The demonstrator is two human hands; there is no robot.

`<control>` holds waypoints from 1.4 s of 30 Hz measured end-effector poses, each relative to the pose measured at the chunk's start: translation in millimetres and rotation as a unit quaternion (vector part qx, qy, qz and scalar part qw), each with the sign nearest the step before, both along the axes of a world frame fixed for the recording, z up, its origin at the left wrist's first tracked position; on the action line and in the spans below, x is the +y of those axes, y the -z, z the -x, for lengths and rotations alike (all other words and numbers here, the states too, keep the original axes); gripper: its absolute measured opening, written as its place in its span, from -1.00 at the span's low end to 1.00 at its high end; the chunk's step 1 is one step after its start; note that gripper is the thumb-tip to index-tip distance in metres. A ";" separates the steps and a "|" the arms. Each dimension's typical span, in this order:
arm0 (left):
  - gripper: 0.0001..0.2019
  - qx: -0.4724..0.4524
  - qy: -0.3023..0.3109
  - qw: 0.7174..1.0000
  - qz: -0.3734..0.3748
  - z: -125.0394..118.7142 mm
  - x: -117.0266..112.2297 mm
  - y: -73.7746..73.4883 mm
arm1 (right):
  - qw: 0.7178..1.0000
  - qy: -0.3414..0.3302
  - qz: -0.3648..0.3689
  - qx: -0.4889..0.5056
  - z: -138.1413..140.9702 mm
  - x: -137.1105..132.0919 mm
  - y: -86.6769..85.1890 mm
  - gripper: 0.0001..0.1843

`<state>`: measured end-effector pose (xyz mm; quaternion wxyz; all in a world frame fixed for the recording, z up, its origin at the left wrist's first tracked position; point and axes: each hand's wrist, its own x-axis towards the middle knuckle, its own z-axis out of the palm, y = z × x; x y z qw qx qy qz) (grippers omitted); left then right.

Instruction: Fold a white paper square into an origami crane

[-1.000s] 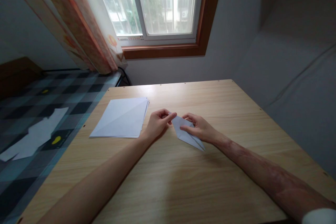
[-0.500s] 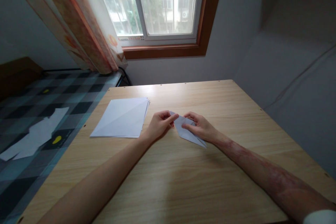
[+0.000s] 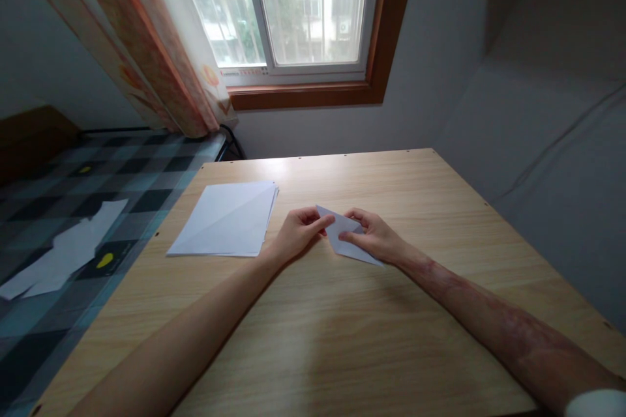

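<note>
A small folded sheet of white paper (image 3: 341, 238) is held between both hands above the middle of the table. My left hand (image 3: 300, 229) pinches its left corner, thumb on top and fingers curled beneath. On the right side, my right hand (image 3: 370, 233) grips the folded paper with the thumb across its face and the fingers behind. The paper's lower tip points toward the right wrist. Part of its right side is hidden by the right hand. To the left of my left hand lies a stack of square white paper (image 3: 229, 218), its top sheet creased diagonally.
The wooden table (image 3: 303, 339) has its far edge below a window (image 3: 313, 6). Left of it is a bed with a checked cover (image 3: 161, 172), where white paper strips (image 3: 68, 251) lie. A curtain (image 3: 161, 45) hangs beside the window.
The folded paper has tilted slightly, and its lower right tips, apart before, now look like a single edge. Both hands keep their hold and have barely moved.
</note>
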<state>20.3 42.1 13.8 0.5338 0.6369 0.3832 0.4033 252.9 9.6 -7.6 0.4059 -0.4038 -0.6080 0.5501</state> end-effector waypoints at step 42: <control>-0.54 0.038 -0.051 0.998 -0.027 2.8 -3.4 -6.8 | 0.996 -0.011 -0.063 -0.057 -2.7 3.6 -4.4 -0.57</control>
